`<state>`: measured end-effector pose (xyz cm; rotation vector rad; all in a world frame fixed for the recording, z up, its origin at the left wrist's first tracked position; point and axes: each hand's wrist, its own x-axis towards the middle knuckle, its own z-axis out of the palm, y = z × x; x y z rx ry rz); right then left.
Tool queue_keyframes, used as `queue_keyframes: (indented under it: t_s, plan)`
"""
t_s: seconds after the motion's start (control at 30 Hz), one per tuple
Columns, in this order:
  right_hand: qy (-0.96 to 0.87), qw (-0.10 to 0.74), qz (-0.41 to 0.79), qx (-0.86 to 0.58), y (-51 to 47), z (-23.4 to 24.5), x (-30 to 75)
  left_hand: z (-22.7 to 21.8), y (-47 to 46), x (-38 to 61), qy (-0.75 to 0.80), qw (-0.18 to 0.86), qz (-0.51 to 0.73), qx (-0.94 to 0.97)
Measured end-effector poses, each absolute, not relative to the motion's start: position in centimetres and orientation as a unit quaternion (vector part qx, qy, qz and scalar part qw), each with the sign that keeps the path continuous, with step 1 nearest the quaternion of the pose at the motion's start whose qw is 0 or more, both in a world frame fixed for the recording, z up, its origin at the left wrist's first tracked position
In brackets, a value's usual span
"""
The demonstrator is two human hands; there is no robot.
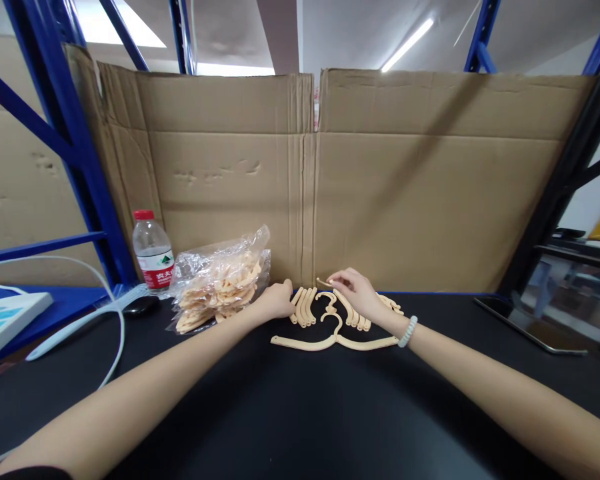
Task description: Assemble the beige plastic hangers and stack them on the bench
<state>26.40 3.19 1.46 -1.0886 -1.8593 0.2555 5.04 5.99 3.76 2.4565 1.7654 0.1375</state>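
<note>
At left, the clear bag (223,287) of beige pieces looks slack and slippery. Beside it, the left hand (280,301) reaches the left row of arms (305,308); whether it grips one cannot be told. Those bars seem light, stiff plastic, best taken mid-length. Mid-surface, the hanger (337,339) lies flat, near side of the rows; its centre joint is probably the weakest spot. Farther off, the right hand (357,293) pinches a slim piece (324,283) above the right row of arms (356,317), fingertips close together.
</note>
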Motion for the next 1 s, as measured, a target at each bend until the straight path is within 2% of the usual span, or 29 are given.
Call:
queue_keyframes:
  t_s: [0.1, 0.4, 0.63, 0.77, 0.93, 1.0]
  plan:
    - [-0.729, 0.503, 0.144, -0.441, 1.6, 2.2, 26.4, 3.9, 5.8, 5.2, 0.584, 0.046, 0.042, 0.81]
    - [-0.652, 0.521, 0.386, -0.393, -4.9, 1.8, 25.8, 3.2, 6.3, 5.3, 0.589, 0.039, 0.056, 0.805]
    - [-0.519, 0.536, 0.533, -0.4, -7.4, 0.3, 26.3, 4.4, 5.4, 3.9, 0.558, 0.089, 0.154, 0.81]
    - [-0.451, 0.573, 0.583, -0.357, -7.1, -0.8, 26.5, 4.9, 1.9, 3.6, 0.471, 0.17, 0.244, 0.83]
    - [-0.407, 0.584, 0.615, -0.339, -7.2, -1.2, 25.8, 2.1, -3.6, 5.0, 0.372, 0.302, 0.316, 0.819]
    - [-0.428, 0.575, 0.604, -0.348, -7.4, -1.1, 25.7, 0.7, -5.0, 5.5, 0.293, 0.408, 0.373, 0.78]
